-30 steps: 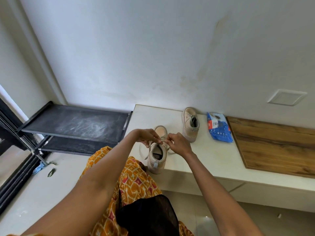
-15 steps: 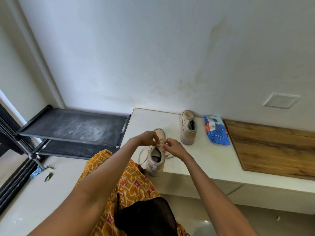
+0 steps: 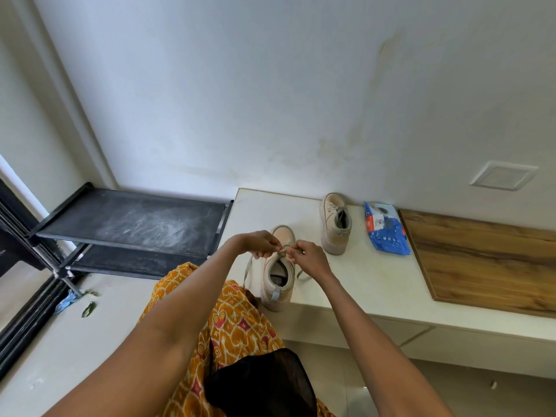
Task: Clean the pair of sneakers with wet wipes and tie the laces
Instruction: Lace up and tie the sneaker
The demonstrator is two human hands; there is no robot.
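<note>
A beige sneaker [image 3: 278,279] stands at the front edge of the white bench [image 3: 370,284], heel toward me. My left hand [image 3: 260,243] and my right hand [image 3: 307,255] meet over its tongue, each pinching the grey laces [image 3: 284,251]. Loose lace ends hang down both sides of the shoe. The second beige sneaker [image 3: 335,227] stands farther back near the wall, with its laces tied. A blue pack of wet wipes [image 3: 386,233] lies to its right.
A wooden board [image 3: 487,263] covers the bench's right part. A black two-tier rack [image 3: 132,224] stands to the left of the bench. Bits of litter [image 3: 75,302] lie on the floor by the rack. My patterned orange clothing [image 3: 228,332] fills the foreground.
Both hands stay on the near sneaker's laces, their fingers working close together over the tongue. The view has shifted slightly.
</note>
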